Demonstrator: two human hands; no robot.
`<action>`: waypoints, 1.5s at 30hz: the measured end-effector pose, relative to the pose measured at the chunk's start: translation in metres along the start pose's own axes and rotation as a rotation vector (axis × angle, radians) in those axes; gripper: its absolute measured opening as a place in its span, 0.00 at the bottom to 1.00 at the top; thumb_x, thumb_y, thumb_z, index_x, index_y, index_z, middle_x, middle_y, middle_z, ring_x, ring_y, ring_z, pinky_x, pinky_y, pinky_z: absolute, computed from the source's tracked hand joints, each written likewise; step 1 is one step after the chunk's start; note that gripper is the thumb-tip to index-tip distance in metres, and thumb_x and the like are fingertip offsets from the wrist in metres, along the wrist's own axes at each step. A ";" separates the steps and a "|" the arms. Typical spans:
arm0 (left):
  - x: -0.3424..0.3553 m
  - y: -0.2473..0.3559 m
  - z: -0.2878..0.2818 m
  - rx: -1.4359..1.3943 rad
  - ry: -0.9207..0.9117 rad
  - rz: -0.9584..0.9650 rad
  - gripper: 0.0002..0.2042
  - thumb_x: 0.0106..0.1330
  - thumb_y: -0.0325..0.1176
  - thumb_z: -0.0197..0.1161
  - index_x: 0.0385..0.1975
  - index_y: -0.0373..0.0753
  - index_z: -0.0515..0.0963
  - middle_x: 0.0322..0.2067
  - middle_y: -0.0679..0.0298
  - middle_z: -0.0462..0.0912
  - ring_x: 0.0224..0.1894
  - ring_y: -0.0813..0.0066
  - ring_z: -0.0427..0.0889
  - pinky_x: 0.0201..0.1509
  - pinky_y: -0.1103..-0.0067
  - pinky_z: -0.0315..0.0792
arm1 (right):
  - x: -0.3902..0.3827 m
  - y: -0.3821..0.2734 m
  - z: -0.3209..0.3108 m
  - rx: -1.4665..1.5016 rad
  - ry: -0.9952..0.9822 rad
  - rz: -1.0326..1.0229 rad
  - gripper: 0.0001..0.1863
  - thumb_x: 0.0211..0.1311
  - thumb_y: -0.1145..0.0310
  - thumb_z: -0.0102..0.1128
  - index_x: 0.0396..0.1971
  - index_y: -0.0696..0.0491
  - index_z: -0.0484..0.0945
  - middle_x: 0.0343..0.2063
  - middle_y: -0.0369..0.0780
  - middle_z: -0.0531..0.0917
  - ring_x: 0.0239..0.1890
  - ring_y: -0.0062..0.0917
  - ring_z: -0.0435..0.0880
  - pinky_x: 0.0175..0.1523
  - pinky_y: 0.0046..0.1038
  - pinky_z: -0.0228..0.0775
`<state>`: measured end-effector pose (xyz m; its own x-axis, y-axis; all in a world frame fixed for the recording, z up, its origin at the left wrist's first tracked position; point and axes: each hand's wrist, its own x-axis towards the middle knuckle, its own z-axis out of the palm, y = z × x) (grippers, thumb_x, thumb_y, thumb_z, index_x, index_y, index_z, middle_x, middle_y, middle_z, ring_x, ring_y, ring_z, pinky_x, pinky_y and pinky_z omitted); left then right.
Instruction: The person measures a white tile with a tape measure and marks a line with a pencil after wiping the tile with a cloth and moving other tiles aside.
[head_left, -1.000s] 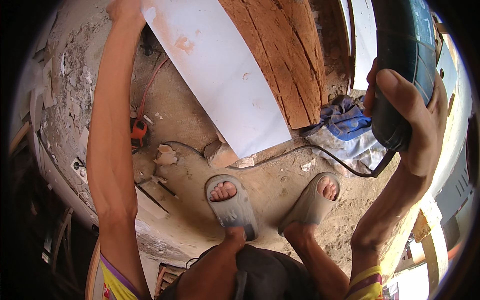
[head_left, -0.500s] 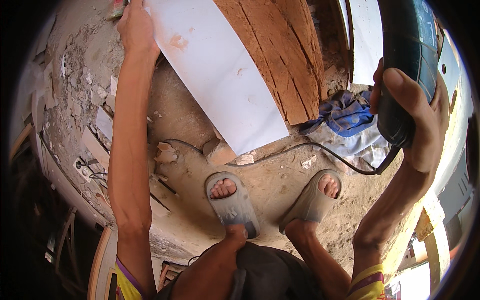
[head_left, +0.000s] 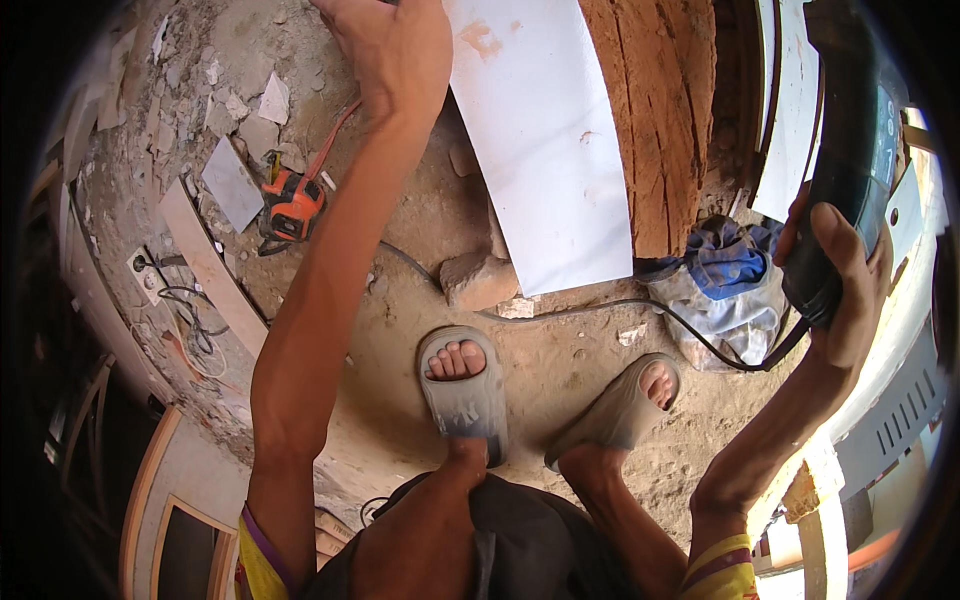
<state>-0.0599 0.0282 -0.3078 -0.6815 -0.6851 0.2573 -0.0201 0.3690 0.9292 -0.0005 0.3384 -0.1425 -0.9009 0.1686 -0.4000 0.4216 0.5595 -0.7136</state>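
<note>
Head view: the biggest thing is the dusty brown dirt floor (head_left: 560, 370), with broken bits lying on it. In the upper middle is a long, flat, smooth white panel (head_left: 560, 170) with orange-brown smudges near its top. Just to its right is a thick, rough, orange-brown slab (head_left: 655, 120) with long dark cracks. I cannot tell if the panel rests on the slab.

On the far right is a long power tool (head_left: 850, 125), dark blue-green and black, pointing up and away. The right hand (head_left: 855, 285) holds its lower end. The thumb wraps around one side and the fingers curl around the other, though some are hidden. The left hand (head_left: 405, 55) is at the top, by the left edge of the panel. Most of its fingers go out of sight, so I cannot tell if they are spread, pressed together or pinching the panel.

Near the right hand, a dirty blue and whitish cloth (head_left: 735, 300) lies crumpled on the floor. Two grey slip-on sandals (head_left: 465, 395) are on the person's feet, toes showing. By the panel's bottom corner is a chunky, light brown lump (head_left: 475, 280). A thin black cord (head_left: 745, 367) runs from the tool across the floor. Left of the left forearm lies a small orange-and-black case (head_left: 295, 205) with a reddish strap.
</note>
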 end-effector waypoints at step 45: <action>-0.105 0.189 -0.030 -0.890 -0.861 -0.679 0.34 0.81 0.55 0.63 0.73 0.32 0.69 0.58 0.54 0.83 0.56 0.70 0.82 0.60 0.75 0.79 | -0.063 -0.033 0.041 0.321 -0.055 -0.093 0.37 0.51 0.65 0.77 0.61 0.62 0.75 0.42 0.40 0.87 0.39 0.23 0.88 0.49 0.28 0.82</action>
<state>0.0304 0.1511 -0.1514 -0.9596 0.1450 -0.2411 -0.2786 -0.6092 0.7425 0.0469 0.2759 -0.1171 -0.9339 0.0793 -0.3486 0.3564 0.2850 -0.8898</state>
